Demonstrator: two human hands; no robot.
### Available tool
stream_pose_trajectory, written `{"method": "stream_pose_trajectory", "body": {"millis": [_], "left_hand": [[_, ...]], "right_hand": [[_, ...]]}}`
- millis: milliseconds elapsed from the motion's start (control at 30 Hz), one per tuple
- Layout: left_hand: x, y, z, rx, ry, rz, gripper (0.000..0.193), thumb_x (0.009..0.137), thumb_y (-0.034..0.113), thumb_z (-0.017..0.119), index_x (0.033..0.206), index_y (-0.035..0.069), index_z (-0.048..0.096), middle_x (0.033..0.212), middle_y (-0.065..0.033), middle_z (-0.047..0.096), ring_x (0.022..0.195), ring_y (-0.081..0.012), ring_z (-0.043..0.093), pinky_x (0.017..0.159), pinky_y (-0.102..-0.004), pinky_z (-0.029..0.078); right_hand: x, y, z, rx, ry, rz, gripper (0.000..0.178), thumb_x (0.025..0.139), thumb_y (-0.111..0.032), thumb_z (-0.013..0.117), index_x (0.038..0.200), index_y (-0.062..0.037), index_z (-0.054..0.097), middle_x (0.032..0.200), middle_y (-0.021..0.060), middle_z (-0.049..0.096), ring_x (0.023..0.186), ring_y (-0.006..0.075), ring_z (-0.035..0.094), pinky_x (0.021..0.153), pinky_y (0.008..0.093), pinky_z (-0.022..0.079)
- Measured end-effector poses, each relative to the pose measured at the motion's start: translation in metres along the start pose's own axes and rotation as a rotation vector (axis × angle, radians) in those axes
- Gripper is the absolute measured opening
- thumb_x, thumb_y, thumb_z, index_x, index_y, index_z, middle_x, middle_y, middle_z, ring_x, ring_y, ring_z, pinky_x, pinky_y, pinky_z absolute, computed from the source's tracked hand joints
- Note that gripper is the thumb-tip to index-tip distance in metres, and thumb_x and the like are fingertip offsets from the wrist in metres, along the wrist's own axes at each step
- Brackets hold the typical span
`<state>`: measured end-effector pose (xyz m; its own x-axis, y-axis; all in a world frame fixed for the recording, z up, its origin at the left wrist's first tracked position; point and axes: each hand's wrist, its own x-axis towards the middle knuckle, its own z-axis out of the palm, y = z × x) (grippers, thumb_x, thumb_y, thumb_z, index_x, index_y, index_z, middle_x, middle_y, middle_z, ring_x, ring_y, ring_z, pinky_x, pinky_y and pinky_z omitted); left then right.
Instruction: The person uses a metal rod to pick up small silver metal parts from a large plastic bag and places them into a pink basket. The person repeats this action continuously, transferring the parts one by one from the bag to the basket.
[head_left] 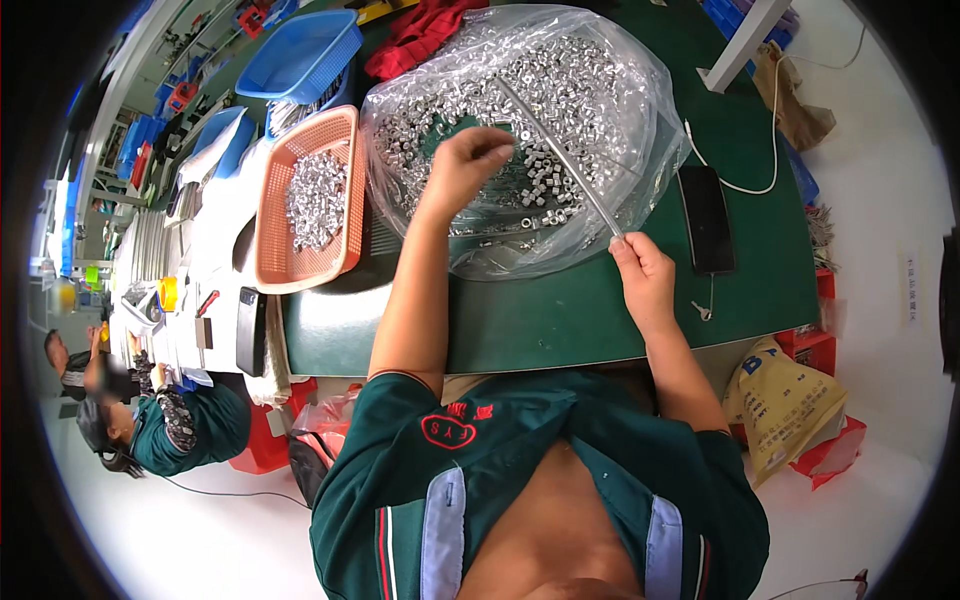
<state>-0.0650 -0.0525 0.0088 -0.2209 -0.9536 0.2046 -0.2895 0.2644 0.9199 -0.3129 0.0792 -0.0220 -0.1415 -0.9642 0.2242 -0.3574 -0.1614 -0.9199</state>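
Observation:
A clear plastic bag [640, 100] lies spread on the green table, with many small silvery metal parts [560, 70] on it, short and nut-like or ring-like. My right hand [645, 275] grips the lower end of a long thin metal rod [560, 152], which slants up and to the left across the parts. Over the left half of the bag is my left hand [468, 168], its fingers curled together near a bare green patch. Whatever its fingertips may hold is too small to make out. Left of the bag stands an orange plastic basket [272, 235] with more metal parts [316, 200] inside.
Blue baskets [300, 60] and a red cloth [425, 40] sit at the back left. A black phone [706, 220] lies right of the bag beside a white cable [745, 190]; another phone [251, 330] is at left. Co-workers [190, 425] sit further left. A yellow sack [785, 405] stands at lower right.

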Motion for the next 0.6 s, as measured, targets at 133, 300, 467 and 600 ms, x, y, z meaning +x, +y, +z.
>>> {"method": "stream_pose_trajectory", "body": {"millis": [133, 300, 467, 600], "left_hand": [[0.002, -0.010, 0.020, 0.419, -0.070, 0.222, 0.024, 0.076, 0.005, 0.067, 0.099, 0.006, 0.069, 0.100, -0.0102, 0.063, 0.092, -0.0264, 0.062, 0.080, -0.0340, 0.049], [0.007, -0.025, 0.031, 0.517, -0.055, 0.280, 0.022, 0.072, 0.004, 0.064, 0.093, 0.005, 0.068, 0.097, -0.0141, 0.062, 0.098, -0.0335, 0.058, 0.086, -0.0398, 0.047], [0.002, -0.023, 0.029, 0.557, -0.062, 0.240, 0.019, 0.072, 0.004, 0.065, 0.091, 0.005, 0.067, 0.093, -0.0139, 0.062, 0.096, -0.0339, 0.058, 0.084, -0.0406, 0.047], [-0.004, -0.018, 0.022, 0.569, -0.059, 0.188, 0.019, 0.073, 0.004, 0.066, 0.091, 0.004, 0.066, 0.090, -0.0139, 0.062, 0.090, -0.0342, 0.059, 0.081, -0.0401, 0.048]], "right_hand": [[0.000, -0.002, 0.000, 0.047, 0.002, 0.040, 0.017, 0.091, -0.014, 0.063, 0.083, 0.0010, 0.059, 0.057, -0.0002, 0.044, 0.054, 0.0051, 0.037, 0.048, 0.0244, 0.033], [0.000, -0.004, -0.002, 0.040, -0.031, 0.064, 0.017, 0.090, -0.014, 0.063, 0.084, 0.0012, 0.059, 0.057, 0.0001, 0.044, 0.054, 0.0053, 0.037, 0.048, 0.0246, 0.033], [0.000, -0.002, -0.001, 0.041, -0.029, 0.045, 0.017, 0.090, -0.013, 0.063, 0.083, 0.0015, 0.059, 0.057, 0.0012, 0.044, 0.054, 0.0060, 0.038, 0.048, 0.0249, 0.034], [0.000, -0.001, -0.002, 0.040, -0.038, 0.036, 0.017, 0.090, -0.013, 0.063, 0.083, 0.0017, 0.058, 0.057, 0.0022, 0.044, 0.054, 0.0064, 0.038, 0.048, 0.0252, 0.034]]}}
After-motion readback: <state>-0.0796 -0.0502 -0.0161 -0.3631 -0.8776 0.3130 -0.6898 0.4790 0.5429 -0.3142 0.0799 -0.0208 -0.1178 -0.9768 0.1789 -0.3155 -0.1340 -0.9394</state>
